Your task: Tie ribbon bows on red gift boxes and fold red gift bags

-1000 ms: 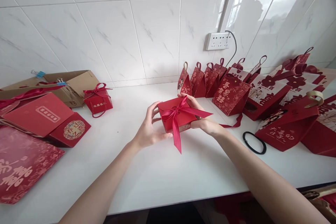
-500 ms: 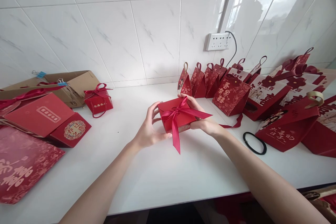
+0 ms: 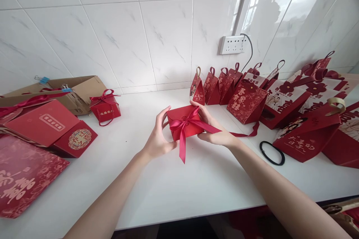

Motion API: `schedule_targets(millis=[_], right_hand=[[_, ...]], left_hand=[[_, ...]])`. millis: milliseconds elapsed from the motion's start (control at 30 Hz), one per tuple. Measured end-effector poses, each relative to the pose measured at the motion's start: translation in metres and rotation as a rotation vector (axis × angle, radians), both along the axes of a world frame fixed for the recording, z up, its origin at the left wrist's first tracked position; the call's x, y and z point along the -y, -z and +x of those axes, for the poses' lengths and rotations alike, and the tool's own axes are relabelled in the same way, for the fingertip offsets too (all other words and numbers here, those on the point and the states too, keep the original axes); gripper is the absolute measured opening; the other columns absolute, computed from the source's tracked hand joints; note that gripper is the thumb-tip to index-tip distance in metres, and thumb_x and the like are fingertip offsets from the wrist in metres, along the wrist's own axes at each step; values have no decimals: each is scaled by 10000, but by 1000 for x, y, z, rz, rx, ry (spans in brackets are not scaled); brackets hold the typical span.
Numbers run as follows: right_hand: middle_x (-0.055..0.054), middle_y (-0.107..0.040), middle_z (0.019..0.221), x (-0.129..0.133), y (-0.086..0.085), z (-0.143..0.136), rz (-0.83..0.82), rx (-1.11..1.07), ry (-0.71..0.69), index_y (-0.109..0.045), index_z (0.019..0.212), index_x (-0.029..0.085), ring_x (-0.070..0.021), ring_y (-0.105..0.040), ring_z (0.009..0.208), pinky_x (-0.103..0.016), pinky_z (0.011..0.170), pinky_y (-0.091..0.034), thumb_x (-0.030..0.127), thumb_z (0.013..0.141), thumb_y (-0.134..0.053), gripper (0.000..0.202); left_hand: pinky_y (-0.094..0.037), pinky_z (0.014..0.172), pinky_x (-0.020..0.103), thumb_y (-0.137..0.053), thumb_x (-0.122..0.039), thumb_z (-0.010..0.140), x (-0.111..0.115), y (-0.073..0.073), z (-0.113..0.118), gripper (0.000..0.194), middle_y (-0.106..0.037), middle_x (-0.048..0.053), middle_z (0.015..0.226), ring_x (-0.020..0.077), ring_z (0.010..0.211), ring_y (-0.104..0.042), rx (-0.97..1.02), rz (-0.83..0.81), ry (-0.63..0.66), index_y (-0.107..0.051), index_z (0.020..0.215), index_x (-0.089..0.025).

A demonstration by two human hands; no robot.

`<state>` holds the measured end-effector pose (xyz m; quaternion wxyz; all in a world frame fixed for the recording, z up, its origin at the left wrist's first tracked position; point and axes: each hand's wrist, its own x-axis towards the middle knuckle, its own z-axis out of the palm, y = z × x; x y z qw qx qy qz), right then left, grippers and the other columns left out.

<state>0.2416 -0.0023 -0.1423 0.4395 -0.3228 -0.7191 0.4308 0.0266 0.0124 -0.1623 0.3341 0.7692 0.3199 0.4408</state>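
A red gift box [image 3: 182,114] with a flap lid is between my two hands, over the middle of the white table. A pinkish-red ribbon bow [image 3: 183,122] is tied on top; one tail hangs down the front and the other lies across my right fingers. My left hand [image 3: 159,138] grips the box's left side, thumb at the lower front corner and fingers behind the left edge. On the opposite side, my right hand [image 3: 213,129] grips the box with thumb and fingers at the right edge. The underside of the box is hidden.
Red gift boxes with loop handles [image 3: 246,102] crowd the right side, beside a loose red ribbon [image 3: 249,134] and a black ring [image 3: 272,153]. At left are a small bowed box [image 3: 106,109], a cardboard box [image 3: 84,95] and larger red boxes [image 3: 42,121]. A power strip [image 3: 233,44] hangs on the tiled wall.
The box has shifted slightly left and turned a little in my hands, its front side now less visible. The bow and its tails moved left with it. Both hands keep their hold.
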Motion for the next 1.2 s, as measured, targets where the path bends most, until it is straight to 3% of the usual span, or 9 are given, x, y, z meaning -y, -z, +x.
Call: schedule_targets(millis=[100,200,233,367,500,600,700,967,1200], right_hand=[[-57,-448,1268,-2,2,-1,-36,-59,-18,-237,1419,330,-221,-484,1122,-372,911,-429,32,596,-506,915],[-36,-317,1463,-7,3,-1,-165,-251,-12,-356,1330,342,-233,-405,1274,-400,956,-418,40,558,-488,839],[-33,-332,1464,-8,2,-1,-223,-327,13,-404,1282,334,-234,-415,1276,-410,953,-427,44,550,-484,791],[-54,-622,1096,-14,-1,2,-419,-561,247,-532,1046,251,-217,-596,1015,-430,899,-475,86,602,-548,474],[-25,-587,792,-17,-2,7,-508,-634,380,-578,837,212,-185,-596,765,-374,761,-510,295,750,-609,124],[-9,-527,726,-16,0,6,-474,-515,343,-582,726,195,-155,-536,682,-308,649,-474,441,767,-629,254],[-9,-517,723,-14,1,2,-411,-394,264,-569,678,181,-139,-507,686,-276,644,-445,516,772,-631,353],[0,-496,704,-10,-2,1,-344,-341,165,-550,640,175,-125,-480,677,-281,696,-435,533,793,-617,396],[21,-472,662,-10,-2,1,-406,-404,109,-555,632,166,-106,-462,638,-272,690,-411,456,743,-701,343]], left_hand=[[-327,1122,460,-701,-122,646,-1,2,0,948,-246,98,1502,275,1390,-284,-24,46,-47,-176,1416,-297],[-311,1135,481,-677,-119,679,-3,6,-1,914,-216,117,1520,281,1410,-251,-83,142,-87,-168,1423,-273],[-308,1136,492,-673,-118,687,-4,9,-2,904,-216,124,1522,285,1417,-235,-105,187,-92,-169,1423,-267],[-328,1120,530,-673,-103,708,-9,16,-4,880,-268,156,1498,297,1427,-210,-174,385,-76,-173,1415,-261],[-351,1101,550,-669,-92,727,-12,18,-4,868,-322,167,1463,306,1423,-221,-201,513,-90,-168,1411,-276],[-351,1103,543,-664,-107,741,-12,16,-3,846,-326,163,1457,317,1419,-227,-196,547,-105,-174,1410,-275],[-358,1099,536,-651,-108,748,-12,15,-3,830,-312,164,1464,325,1418,-224,-183,554,-116,-174,1408,-269],[-357,1104,529,-663,-95,725,-12,16,-4,867,-309,163,1464,321,1416,-233,-212,547,-144,-164,1412,-273],[-369,1090,551,-659,-90,723,-14,18,-4,867,-309,189,1461,330,1402,-262,-200,562,-163,-169,1423,-238]])
